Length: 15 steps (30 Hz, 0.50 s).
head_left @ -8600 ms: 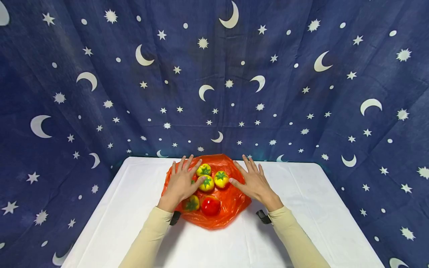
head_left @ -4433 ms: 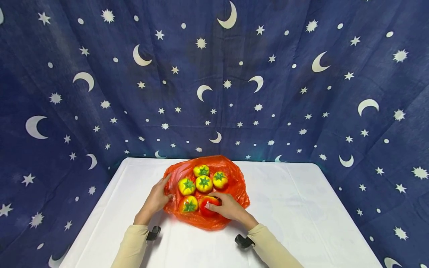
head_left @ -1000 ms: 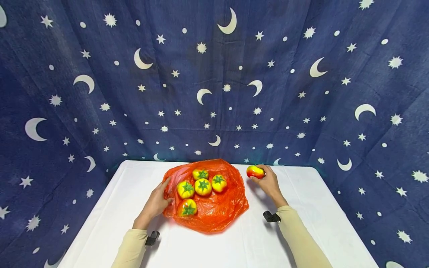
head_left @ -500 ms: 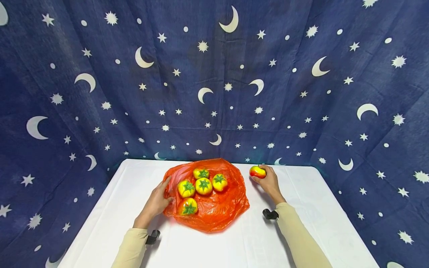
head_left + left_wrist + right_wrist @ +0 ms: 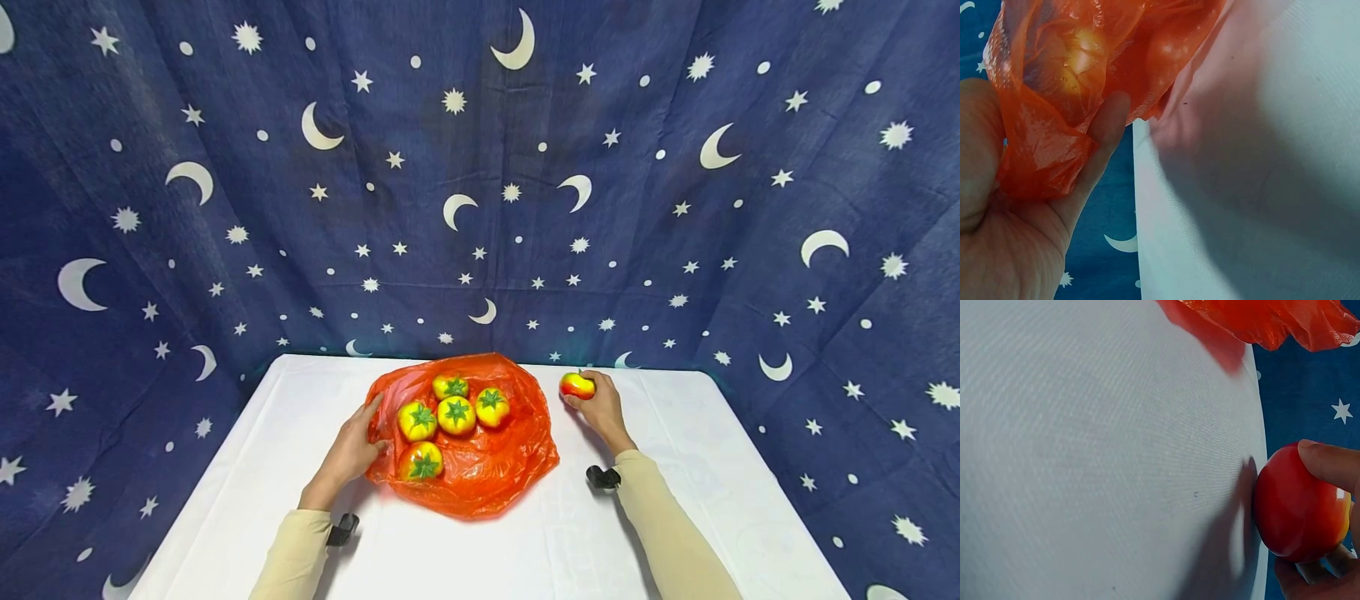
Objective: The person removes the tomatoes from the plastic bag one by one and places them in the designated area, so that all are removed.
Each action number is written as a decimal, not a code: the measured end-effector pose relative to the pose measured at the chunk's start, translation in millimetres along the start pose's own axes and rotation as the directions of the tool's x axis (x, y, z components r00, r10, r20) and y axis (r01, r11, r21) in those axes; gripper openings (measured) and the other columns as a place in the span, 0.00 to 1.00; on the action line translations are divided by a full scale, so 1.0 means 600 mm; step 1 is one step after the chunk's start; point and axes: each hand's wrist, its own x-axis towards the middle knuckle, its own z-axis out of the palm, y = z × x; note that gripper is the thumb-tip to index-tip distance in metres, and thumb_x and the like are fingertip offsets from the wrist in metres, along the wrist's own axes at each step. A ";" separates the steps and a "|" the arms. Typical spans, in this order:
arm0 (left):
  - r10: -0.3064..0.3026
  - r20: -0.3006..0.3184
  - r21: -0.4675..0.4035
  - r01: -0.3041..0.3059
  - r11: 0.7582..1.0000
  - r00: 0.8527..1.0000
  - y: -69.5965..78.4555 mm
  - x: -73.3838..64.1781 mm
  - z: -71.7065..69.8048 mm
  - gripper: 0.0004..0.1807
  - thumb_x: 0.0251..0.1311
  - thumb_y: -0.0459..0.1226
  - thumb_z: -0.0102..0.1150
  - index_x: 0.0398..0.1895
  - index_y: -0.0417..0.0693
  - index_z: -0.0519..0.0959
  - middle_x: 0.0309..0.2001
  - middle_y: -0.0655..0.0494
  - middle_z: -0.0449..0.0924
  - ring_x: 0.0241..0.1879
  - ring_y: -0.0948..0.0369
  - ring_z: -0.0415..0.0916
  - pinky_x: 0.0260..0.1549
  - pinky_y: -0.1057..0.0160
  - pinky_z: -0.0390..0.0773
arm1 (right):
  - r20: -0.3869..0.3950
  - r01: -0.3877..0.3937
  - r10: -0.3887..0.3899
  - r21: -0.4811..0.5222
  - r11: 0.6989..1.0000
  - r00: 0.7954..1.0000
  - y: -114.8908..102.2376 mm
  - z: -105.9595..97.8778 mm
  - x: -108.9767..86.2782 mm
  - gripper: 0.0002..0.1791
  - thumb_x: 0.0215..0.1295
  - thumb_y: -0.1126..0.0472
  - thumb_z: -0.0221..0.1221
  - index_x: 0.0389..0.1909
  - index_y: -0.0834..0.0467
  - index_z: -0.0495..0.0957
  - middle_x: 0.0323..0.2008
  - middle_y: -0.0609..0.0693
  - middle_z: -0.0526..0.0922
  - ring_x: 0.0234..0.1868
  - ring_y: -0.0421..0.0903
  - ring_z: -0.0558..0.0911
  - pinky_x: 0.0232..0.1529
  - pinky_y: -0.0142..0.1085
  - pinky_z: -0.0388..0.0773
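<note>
In the head view a thin red-orange plastic bag (image 5: pixel 495 475) lies spread on the white-covered table. Several shiny yellow-and-red tomatoes (image 5: pixel 457 415) with green star-shaped leaves rest on it, mostly on its left half. My left hand (image 5: pixel 350 450) holds the bag's left edge; the left wrist view shows the film bunched between thumb and fingers (image 5: pixel 1107 125). To the right of the bag, my right hand (image 5: pixel 602 411) grips one tomato (image 5: pixel 576 385) near the table's back edge. In the right wrist view its red underside (image 5: pixel 1297 506) is at the table surface, thumb on one side and fingers on the other.
The white tablecloth (image 5: pixel 675 500) extends to both sides and in front of the bag. A dark blue curtain (image 5: pixel 480 167) with moons and stars hangs behind the table and around its sides. Black camera mounts (image 5: pixel 602 477) sit at both wrists.
The right hand took the red tomato from the bag's front and carried it right and back to the table's far side. Over the last half second it stays nearly still; the left hand holds its place.
</note>
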 end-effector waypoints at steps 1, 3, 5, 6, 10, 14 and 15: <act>0.001 0.002 0.000 -0.001 1.000 1.000 0.000 0.000 0.000 0.47 0.53 0.25 0.65 0.76 0.43 0.55 0.72 0.35 0.59 0.71 0.37 0.60 0.68 0.41 0.63 | -0.001 -0.003 0.003 0.000 1.000 1.000 0.001 0.000 0.000 0.31 0.52 0.63 0.71 0.57 0.63 0.72 0.58 0.65 0.72 0.60 0.63 0.72 0.70 0.55 0.64; -0.001 0.006 -0.001 0.001 1.000 1.000 0.000 0.000 0.001 0.47 0.53 0.25 0.65 0.77 0.42 0.54 0.73 0.35 0.59 0.71 0.37 0.59 0.68 0.41 0.63 | 0.001 -0.008 0.008 -0.002 1.000 1.000 0.003 0.001 -0.001 0.31 0.52 0.62 0.71 0.58 0.63 0.71 0.58 0.65 0.72 0.60 0.63 0.72 0.70 0.55 0.64; -0.005 0.011 0.004 0.004 1.000 1.000 -0.001 0.001 0.000 0.47 0.53 0.25 0.65 0.77 0.42 0.54 0.73 0.35 0.58 0.71 0.37 0.59 0.68 0.41 0.62 | 0.001 -0.012 0.012 0.004 1.000 1.000 0.004 0.001 -0.002 0.32 0.52 0.62 0.71 0.58 0.62 0.71 0.59 0.65 0.71 0.61 0.63 0.72 0.71 0.55 0.64; -0.005 0.012 0.006 0.005 1.000 1.000 0.000 0.001 0.000 0.47 0.53 0.25 0.65 0.77 0.42 0.54 0.73 0.35 0.58 0.71 0.37 0.58 0.68 0.40 0.62 | 0.003 -0.013 0.012 0.008 1.000 1.000 0.004 0.001 -0.002 0.32 0.52 0.62 0.71 0.58 0.62 0.71 0.60 0.65 0.71 0.61 0.63 0.71 0.71 0.55 0.64; -0.006 0.017 0.009 0.006 1.000 1.000 0.000 0.001 -0.001 0.47 0.54 0.26 0.65 0.77 0.42 0.53 0.73 0.34 0.58 0.71 0.37 0.58 0.68 0.40 0.62 | 0.014 -0.005 0.005 0.019 1.000 1.000 0.003 -0.001 -0.006 0.33 0.52 0.61 0.72 0.59 0.62 0.72 0.61 0.64 0.71 0.62 0.62 0.71 0.71 0.55 0.64; -0.007 0.017 0.009 0.007 1.000 1.000 0.000 0.001 -0.001 0.47 0.54 0.26 0.65 0.77 0.42 0.54 0.73 0.34 0.58 0.71 0.37 0.58 0.68 0.40 0.62 | 0.012 0.014 -0.014 0.023 1.000 1.000 0.002 -0.003 -0.009 0.28 0.56 0.58 0.70 0.57 0.62 0.74 0.59 0.64 0.73 0.62 0.61 0.72 0.70 0.54 0.66; -0.007 0.017 0.010 0.007 1.000 1.000 0.000 0.001 -0.001 0.47 0.54 0.26 0.65 0.77 0.42 0.54 0.73 0.34 0.58 0.71 0.37 0.58 0.68 0.40 0.62 | 0.006 0.015 -0.015 0.029 0.999 1.000 0.001 -0.003 -0.010 0.27 0.57 0.58 0.69 0.56 0.62 0.75 0.59 0.64 0.73 0.61 0.60 0.73 0.69 0.53 0.66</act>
